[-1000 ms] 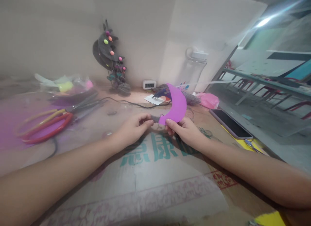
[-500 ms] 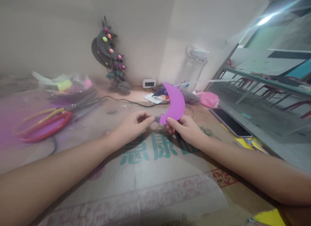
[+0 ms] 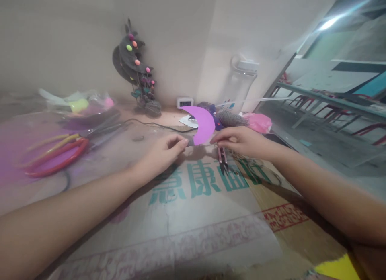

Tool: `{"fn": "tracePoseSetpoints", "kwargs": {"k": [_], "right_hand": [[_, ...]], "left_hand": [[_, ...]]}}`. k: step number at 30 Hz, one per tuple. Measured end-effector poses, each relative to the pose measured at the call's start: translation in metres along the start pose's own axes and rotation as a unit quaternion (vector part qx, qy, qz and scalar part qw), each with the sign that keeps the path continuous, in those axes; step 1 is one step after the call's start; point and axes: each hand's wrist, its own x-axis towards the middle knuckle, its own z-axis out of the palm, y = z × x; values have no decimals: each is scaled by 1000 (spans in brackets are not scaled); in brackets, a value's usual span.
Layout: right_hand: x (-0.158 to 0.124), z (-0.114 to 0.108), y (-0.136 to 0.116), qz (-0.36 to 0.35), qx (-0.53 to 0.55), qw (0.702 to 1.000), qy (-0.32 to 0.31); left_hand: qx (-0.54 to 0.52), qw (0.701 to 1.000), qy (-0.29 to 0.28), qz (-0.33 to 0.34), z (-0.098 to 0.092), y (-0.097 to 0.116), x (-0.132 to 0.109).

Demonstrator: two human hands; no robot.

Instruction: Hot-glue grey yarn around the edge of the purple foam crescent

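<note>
Left of the purple crescent (image 3: 206,125), your left hand (image 3: 169,150) and left forearm (image 3: 90,205) are bare and slim; right of it, your right hand (image 3: 243,141) and right forearm (image 3: 322,187) likewise.

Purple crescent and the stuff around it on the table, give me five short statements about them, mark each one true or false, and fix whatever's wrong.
1. The left hand pinches a gray piece at the lower tip of the purple crescent. True.
2. The thread snips are beside the left hand. False: they are just below the fingers of the right hand.
3. The large scissors show red and yellow on their handles. True.
4. The digital clock has a black case. False: its case is white.
5. The smartphone is in full view. False: the right arm hides part of it.
</note>
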Motion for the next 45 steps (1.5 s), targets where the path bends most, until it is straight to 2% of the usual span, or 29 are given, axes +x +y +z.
{"fn": "tracePoseSetpoints", "kwargs": {"k": [3,5,9,13,16,18,21,24,29,32,45], "right_hand": [[-4,-10,8,-54,-98,987,-116],[-6,-10,9,-94,-165,971,-143],[-4,-3,3,-137,-247,953,-109],[-7,10,-22,-146,-182,968,-91],[-17,29,-45,-71,-118,990,-28],[-23,43,-53,-72,-55,994,66],[-26,55,-48,-69,-29,989,130],[-23,54,-34,-70,-72,981,163],[-19,47,-19,-153,-195,949,196],[-17,50,-15,-178,-230,933,213],[-15,53,-8,-177,-194,942,207]], "left_hand": [[7,1000,2,4,0,0,0],[12,1000,6,10,0,0,1],[15,1000,2,17,0,-1,1],[22,999,-6,23,0,-3,0],[26,999,-17,33,0,-3,-1],[28,999,-15,38,-1,-1,-1],[38,998,-12,39,0,1,-2],[55,998,-21,31,1,3,-4],[84,995,-40,31,3,5,-7],[92,994,-39,33,3,6,-7],[39,998,-42,25,2,4,-6]]}}
